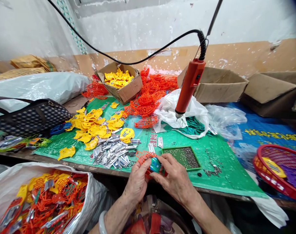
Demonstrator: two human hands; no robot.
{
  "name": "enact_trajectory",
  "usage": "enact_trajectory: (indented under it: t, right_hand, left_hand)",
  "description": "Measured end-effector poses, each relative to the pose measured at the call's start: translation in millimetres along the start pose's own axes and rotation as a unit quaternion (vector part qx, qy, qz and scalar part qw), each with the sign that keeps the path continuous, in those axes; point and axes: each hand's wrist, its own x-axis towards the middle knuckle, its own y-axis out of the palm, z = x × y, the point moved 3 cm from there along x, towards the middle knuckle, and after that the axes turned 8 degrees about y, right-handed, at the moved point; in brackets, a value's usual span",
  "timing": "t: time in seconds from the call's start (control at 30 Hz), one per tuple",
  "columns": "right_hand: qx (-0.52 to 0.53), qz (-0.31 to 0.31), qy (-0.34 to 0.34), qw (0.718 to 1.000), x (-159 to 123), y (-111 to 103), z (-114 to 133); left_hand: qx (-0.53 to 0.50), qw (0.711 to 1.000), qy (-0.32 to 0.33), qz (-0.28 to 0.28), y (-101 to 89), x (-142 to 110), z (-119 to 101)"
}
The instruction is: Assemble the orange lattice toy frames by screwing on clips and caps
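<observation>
Near the front edge of the table, my left hand [138,178] and my right hand [175,175] are closed around the same work. It is an orange lattice plastic piece [143,156] with a teal plastic piece [155,165] set against it. My fingers cover much of both, so how they join is hidden. To the left of my hands lies a heap of shiny metal blade-like parts [112,152]. A green tray [184,156] of small screws sits just beyond my right hand. Above it hangs an orange electric screwdriver [190,86], tip down.
Yellow plastic pieces [94,125] are heaped at left, with orange lattice pieces [148,100] behind. A white bag [169,109] holds dark green parts. A sack [91,188] of mixed pieces stands front left. A red basket [257,159] is at right; loose screws [212,169] lie nearby.
</observation>
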Motion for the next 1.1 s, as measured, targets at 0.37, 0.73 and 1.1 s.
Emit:
enact_trajectory:
  t: [0.37,0.73,1.1]
  right_hand:
    - [0.127,-0.093,0.009,0.987,-4.0,-7.9,-7.7]
    - [0.057,-0.047,0.023,0.997,-2.4,-9.9,3.5]
    - [0.028,-0.051,0.021,0.998,-2.4,-2.9,8.5]
  left_hand:
    - [-0.030,0.999,-0.001,-0.015,-0.3,-4.7,-2.2]
    - [-0.030,0.999,-0.001,-0.010,6.0,-7.3,-3.8]
    - [-0.019,1.000,0.009,-0.005,0.1,-10.8,1.7]
